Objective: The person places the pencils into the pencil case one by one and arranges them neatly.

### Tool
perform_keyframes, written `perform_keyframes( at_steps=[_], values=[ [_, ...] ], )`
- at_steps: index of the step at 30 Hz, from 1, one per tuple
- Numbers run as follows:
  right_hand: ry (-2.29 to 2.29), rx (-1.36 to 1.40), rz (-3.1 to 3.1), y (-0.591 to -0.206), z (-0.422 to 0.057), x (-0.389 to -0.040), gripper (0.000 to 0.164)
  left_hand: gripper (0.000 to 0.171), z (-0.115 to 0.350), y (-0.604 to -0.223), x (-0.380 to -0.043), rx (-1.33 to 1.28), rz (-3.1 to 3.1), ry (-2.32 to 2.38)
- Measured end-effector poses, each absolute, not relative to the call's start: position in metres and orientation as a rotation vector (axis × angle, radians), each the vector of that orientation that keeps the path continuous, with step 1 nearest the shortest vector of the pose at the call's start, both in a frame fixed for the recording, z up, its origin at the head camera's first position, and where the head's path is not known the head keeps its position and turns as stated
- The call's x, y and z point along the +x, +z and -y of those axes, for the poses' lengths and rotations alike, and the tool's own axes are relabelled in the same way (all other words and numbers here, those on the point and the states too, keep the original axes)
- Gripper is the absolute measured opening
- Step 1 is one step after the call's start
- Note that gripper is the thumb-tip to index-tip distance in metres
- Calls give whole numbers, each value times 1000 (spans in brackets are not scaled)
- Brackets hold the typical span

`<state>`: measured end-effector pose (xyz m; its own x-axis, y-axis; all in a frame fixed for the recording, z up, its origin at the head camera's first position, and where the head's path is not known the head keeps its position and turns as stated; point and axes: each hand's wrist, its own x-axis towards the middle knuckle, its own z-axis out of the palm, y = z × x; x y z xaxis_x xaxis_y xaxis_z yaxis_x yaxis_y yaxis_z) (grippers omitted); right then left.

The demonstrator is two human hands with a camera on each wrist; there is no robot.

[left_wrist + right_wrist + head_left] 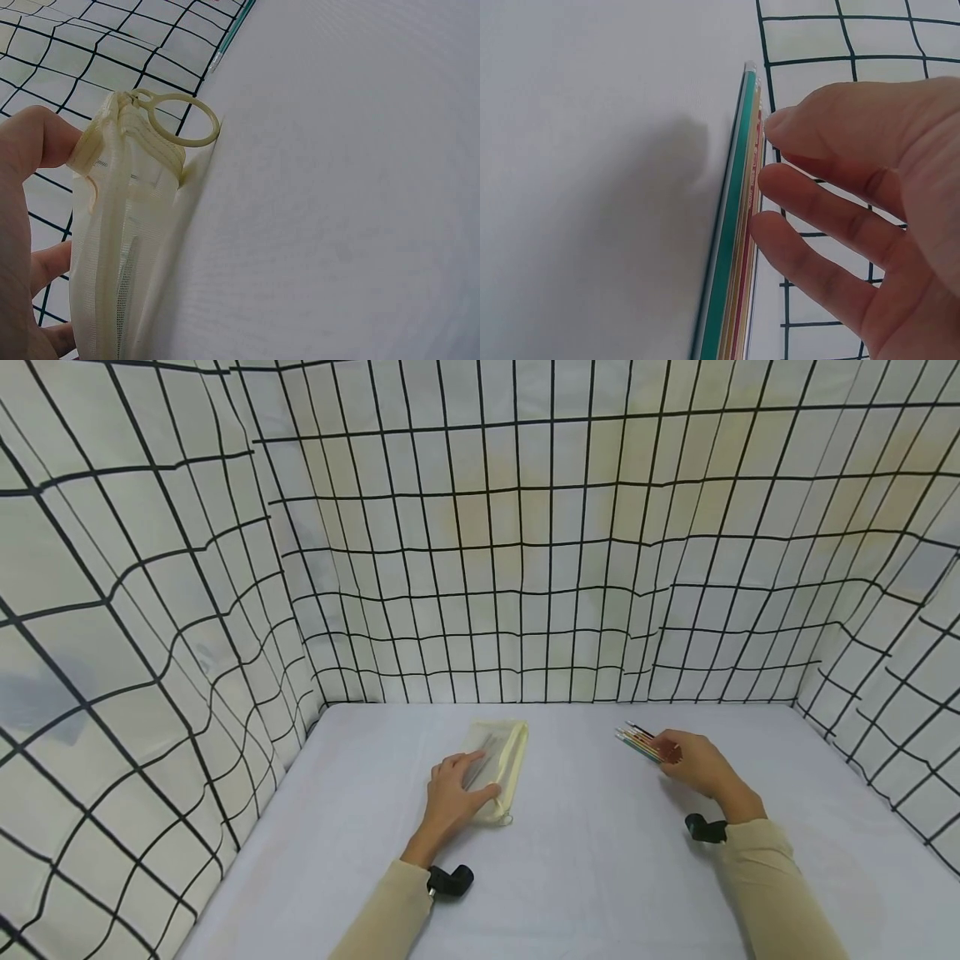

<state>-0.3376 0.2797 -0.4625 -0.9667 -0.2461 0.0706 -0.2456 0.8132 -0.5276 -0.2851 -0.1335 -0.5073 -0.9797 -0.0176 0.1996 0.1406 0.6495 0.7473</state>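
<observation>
And here's the left hand (456,785), thumb and fingers spread over the pale yellow mesh pouch (513,756), the tips resting on it from above! The pouch lies left of centre on the white worktop (577,860), a thicker yellow band along its right side, a plastic ring (191,142) at its near end. Something long and grey shows through the mesh, too dim to name.

Over to the right, well apart from the pouch: a bundle of pencils (636,741), side by side, slanting away to the far left, pale tips leading. Teal, red and tan shafts show up close in the right wrist view. The right hand (693,762) is over their near end, fingers loosely bent, tips right at the shafts; whether they're pinching, I can't tell.

Cream sleeves (390,914) on both arms, a black wrist device (452,882) at each cuff, and white sheeting behind a dark grid of netting rises all around the back and sides!
</observation>
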Motion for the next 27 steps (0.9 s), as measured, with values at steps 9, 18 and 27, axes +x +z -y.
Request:
perform_keyframes(
  at_steps=[9, 18, 27],
  values=[
    [-839, -382, -2966, -466, -284, -338, 39, 68, 134, -509, -286, -105, 2678, -1225],
    [-757, -395, -2986, -468, -285, -338, 33, 68, 133, -508, -286, -114, 2674, -1224],
    [-662, -416, -3023, -470, -284, -340, 32, 67, 133, -508, -286, -104, 2676, -1221]
  ],
)
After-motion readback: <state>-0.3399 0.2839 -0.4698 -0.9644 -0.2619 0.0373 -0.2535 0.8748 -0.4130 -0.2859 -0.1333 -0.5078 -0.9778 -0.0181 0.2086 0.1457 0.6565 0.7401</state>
